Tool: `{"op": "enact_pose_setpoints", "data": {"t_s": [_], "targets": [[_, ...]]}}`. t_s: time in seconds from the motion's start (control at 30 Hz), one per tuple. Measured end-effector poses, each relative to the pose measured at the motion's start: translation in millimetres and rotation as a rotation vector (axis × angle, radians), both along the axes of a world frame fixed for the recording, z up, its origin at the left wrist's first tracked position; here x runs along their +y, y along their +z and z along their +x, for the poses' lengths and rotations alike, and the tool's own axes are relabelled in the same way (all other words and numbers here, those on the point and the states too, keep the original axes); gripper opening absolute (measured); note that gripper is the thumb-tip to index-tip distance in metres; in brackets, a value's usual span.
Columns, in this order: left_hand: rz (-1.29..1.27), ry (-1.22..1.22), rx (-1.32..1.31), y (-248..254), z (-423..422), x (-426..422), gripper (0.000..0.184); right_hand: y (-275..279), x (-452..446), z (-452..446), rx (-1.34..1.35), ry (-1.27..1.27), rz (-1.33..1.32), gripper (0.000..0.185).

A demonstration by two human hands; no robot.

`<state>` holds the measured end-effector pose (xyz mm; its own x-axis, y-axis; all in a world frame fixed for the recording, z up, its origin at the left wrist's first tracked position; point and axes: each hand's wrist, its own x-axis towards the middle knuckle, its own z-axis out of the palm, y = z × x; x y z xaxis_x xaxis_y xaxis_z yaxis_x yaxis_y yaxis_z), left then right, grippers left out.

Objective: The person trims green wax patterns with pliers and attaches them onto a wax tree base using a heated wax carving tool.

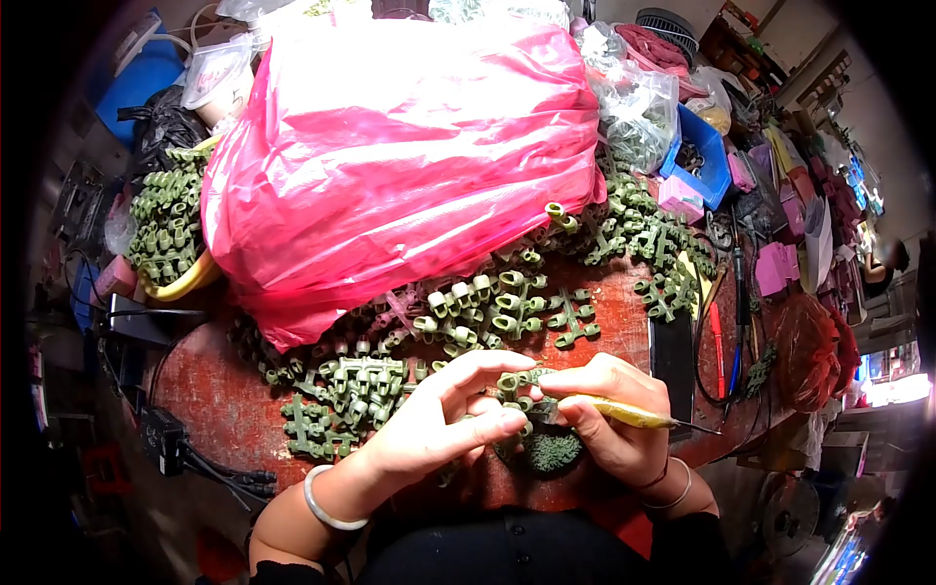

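Observation:
My left hand (444, 414) is closed on a small green moulded piece (514, 388) with ring-like loops, held above the table in front of me. Between the fingers and thumb of my right hand (614, 409) is a slim yellow-handled tool (624, 413). Its working end reaches the green piece, though my fingers partly cover the contact. A thin dark point or wire extends from the handle's right end. Below both hands lies a round dark-green clump (552, 452) with a crumbly surface. More green moulded pieces (363, 380) are heaped just beyond my left hand.
A large pink plastic bag (409, 166) covers the middle of the worn red table (219, 409). Green pieces fill a yellow-rimmed basket (180, 283) at left. At right are a blue bin (710, 146), a red pen-like tool (718, 341) and cables. A person sits far right.

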<state>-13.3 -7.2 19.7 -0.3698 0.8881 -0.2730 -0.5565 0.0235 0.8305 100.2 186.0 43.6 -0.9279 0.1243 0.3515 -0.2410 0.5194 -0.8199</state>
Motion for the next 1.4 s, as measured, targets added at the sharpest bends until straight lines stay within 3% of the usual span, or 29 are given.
{"op": "enact_pose_setpoints", "data": {"t_s": [0.4, 0.57, 0.7, 0.8, 0.97, 1.03, 1.2, 1.27, 1.4], "targets": [[-0.016, -0.021, -0.031, 0, -1, -1, 0.055, -1, 0, 1, -0.037, 0.013, -0.077, 0.018], [-0.029, -0.023, -0.047, 8, -2, 0, 0.057, 0, -1, 5, -0.187, 0.009, -0.364, 0.019], [-0.038, -0.026, -0.038, 6, -2, -1, 0.058, 2, 0, 3, -0.133, 0.012, -0.266, 0.018], [-0.028, -0.029, -0.027, 6, -2, -1, 0.059, 2, 0, 1, 0.098, 0.005, 0.067, 0.021], [-0.003, -0.034, -0.063, 4, -4, -2, 0.064, 2, -3, 12, 0.113, -0.122, -0.023, 0.022], [0.068, -0.042, -0.138, 2, -6, -3, 0.047, -5, -4, 11, 0.050, -0.154, -0.168, 0.023], [0.041, -0.038, -0.137, 4, -6, -5, 0.049, -4, 0, 9, 0.011, -0.081, -0.159, 0.023], [-0.035, -0.010, -0.057, 8, -5, -3, 0.073, -2, 0, 6, 0.063, -0.034, -0.089, 0.022], [-0.052, -0.014, -0.052, 15, -4, -2, 0.071, -2, 2, 1, 0.128, 0.029, -0.055, 0.021]]}}
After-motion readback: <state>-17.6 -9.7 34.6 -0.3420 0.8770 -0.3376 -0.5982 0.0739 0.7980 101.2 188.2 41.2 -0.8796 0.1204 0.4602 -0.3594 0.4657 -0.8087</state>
